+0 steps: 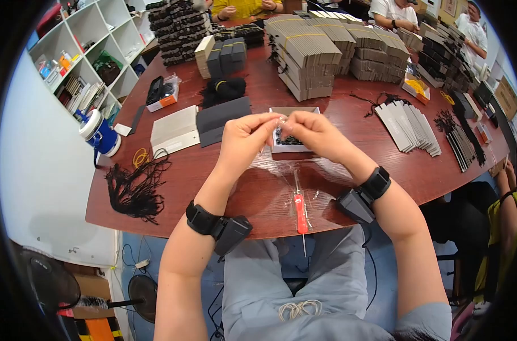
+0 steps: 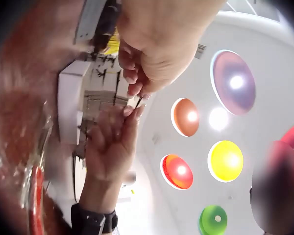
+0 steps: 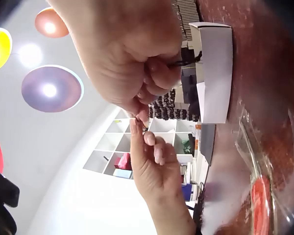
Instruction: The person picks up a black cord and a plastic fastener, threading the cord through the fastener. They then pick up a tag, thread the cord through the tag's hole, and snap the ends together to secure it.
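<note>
Both hands meet above a small white box (image 1: pixel 293 154) holding small black pieces. In the head view the left hand (image 1: pixel 242 139) and right hand (image 1: pixel 318 135) touch at the fingertips. Between them, the left wrist view shows a thin dark piece (image 2: pixel 138 102), pinched by the left hand (image 2: pixel 159 46) above and the right hand (image 2: pixel 108 149) below. In the right wrist view a black cord (image 3: pixel 188 62) sticks out by the right hand's (image 3: pixel 127 58) curled fingers, while the left hand (image 3: pixel 159 176) pinches with thumb and finger. The piece's exact shape is too small to tell.
A red-handled screwdriver (image 1: pixel 300 213) lies near the table's front edge (image 1: pixel 258 233). Black cords (image 1: pixel 134 190) and grey boards (image 1: pixel 176 129) are at left, fanned grey strips (image 1: pixel 409 128) at right. Tall grey stacks (image 1: pixel 306 57) stand behind; people sit beyond.
</note>
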A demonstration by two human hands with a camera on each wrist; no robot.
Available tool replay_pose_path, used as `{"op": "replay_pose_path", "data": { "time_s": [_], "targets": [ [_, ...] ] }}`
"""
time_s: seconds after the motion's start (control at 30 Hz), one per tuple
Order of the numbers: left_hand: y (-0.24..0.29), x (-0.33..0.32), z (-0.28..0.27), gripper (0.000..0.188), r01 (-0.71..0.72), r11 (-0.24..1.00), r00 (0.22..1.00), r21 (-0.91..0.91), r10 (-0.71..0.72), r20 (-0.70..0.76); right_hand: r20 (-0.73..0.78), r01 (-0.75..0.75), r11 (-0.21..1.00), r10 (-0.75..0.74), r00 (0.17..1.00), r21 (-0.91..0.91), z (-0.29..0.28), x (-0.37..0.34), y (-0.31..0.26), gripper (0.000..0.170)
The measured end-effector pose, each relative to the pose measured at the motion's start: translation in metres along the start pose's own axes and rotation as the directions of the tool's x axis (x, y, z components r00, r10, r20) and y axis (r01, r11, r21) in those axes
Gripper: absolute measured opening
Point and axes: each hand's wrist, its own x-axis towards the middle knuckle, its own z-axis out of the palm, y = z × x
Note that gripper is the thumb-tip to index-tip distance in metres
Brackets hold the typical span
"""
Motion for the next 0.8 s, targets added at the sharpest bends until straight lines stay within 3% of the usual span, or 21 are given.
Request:
{"op": "replay_pose_path", "data": {
  "time_s": [0.1,0.13,0.17,0.2,0.23,0.27,0.33,0.37,0.43,0.6,0.67,0.7,0.77,0.8],
  "targets": [
    [0.024,0.0,-0.017,0.018,0.036,0.999,0.991,0.03,-0.031,-0.133,-0.07,-0.091,0.996,0.092,0.993,0.014,-0.004,-0.003,-0.023,0.027],
    [0.027,0.002,-0.03,0.02,-0.01,0.992,0.996,0.129,0.02,-0.082,-0.131,-0.121,0.993,0.122,0.984,0.013,-0.007,-0.002,-0.02,0.029],
    [0.03,0.0,-0.042,0.022,0.042,0.963,0.994,0.265,-0.013,-0.11,-0.181,-0.076,0.997,0.081,0.98,0.031,-0.008,-0.001,-0.017,0.028],
    [0.03,-0.003,-0.06,0.025,-0.047,0.751,0.995,0.659,0.092,-0.034,-0.222,-0.067,0.998,0.068,0.973,0.013,-0.011,0.002,-0.011,0.027],
    [0.028,-0.005,-0.08,0.03,-0.135,0.383,0.985,0.914,0.153,0.082,-0.264,-0.057,0.998,0.053,0.963,-0.006,-0.015,0.004,-0.005,0.026],
    [0.022,-0.009,-0.097,0.03,-0.139,0.374,0.984,0.917,0.156,0.086,-0.267,-0.048,0.999,0.046,0.962,-0.001,-0.018,0.006,-0.001,0.026],
    [0.004,-0.018,-0.124,0.03,-0.121,0.086,0.99,0.989,0.09,0.113,-0.293,-0.034,0.999,0.043,0.955,0.034,-0.023,0.006,0.002,0.025],
    [0.001,-0.021,-0.13,0.03,-0.125,0.077,0.989,0.989,0.092,0.117,-0.297,-0.027,0.999,0.037,0.954,0.038,-0.023,0.006,0.001,0.025],
    [-0.005,-0.023,-0.14,0.034,-0.117,0.06,0.988,0.991,-0.095,0.123,-0.286,-0.053,0.998,0.063,0.956,0.042,-0.023,0.005,-0.001,0.026],
    [-0.008,-0.019,-0.152,0.036,-0.127,0.013,0.987,0.992,-0.101,0.128,-0.308,-0.017,0.999,0.028,0.951,0.038,-0.024,0.005,0.001,0.026],
    [0.001,-0.017,-0.149,0.036,-0.1,0.152,0.994,0.983,-0.024,0.105,-0.331,-0.002,0.999,0.018,0.944,0.049,-0.025,0.006,0.002,0.026],
    [0.003,-0.014,-0.144,0.036,-0.111,0.146,0.993,0.983,-0.022,0.115,-0.335,0.012,0.999,0.003,0.942,0.044,-0.025,0.006,0.004,0.026],
    [0.007,-0.009,-0.119,0.037,-0.196,0.36,0.98,0.912,0.046,0.193,-0.347,0.027,0.999,-0.011,0.938,0.042,-0.025,0.007,0.006,0.026],
    [0.009,-0.006,-0.102,0.037,-0.226,0.389,0.973,0.893,0.038,0.23,-0.339,0.037,0.999,-0.022,0.94,0.04,-0.025,0.007,0.007,0.026]
  ]
}}
